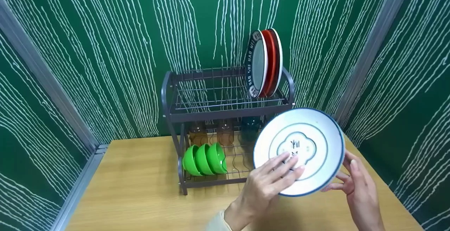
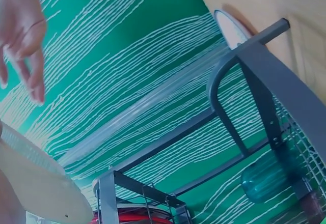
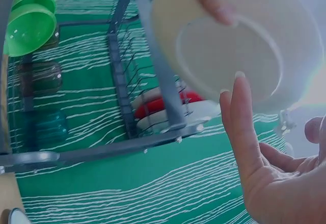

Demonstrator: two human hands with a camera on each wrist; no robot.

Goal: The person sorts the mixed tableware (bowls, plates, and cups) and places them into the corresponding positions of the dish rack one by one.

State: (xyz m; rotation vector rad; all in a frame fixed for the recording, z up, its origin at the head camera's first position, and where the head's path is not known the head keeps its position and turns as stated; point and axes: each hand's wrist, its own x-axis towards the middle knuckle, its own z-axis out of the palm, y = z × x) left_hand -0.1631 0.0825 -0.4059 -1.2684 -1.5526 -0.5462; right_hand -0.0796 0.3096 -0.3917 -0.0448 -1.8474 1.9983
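A white plate (image 1: 316,129) with blue rings and a printed centre is tilted up in front of the rack's right end. My left hand (image 1: 262,185) grips it, fingers spread across the printed face; in the right wrist view its thumb (image 3: 216,5) presses on the plain underside (image 3: 224,56). By the plate's right edge is my right hand (image 1: 360,188), its fingers loosely extended around the rim. From the right wrist, these fingers (image 3: 239,117) look straight and overlap the underside's lower edge.
A two-tier grey dish rack (image 1: 225,114) stands on the wooden table (image 1: 140,188). Upright plates (image 1: 258,64) fill its upper right end. Below are several green bowls (image 1: 200,160) and tinted glasses (image 1: 225,132). Another dish (image 2: 232,28) lies beside the rack.
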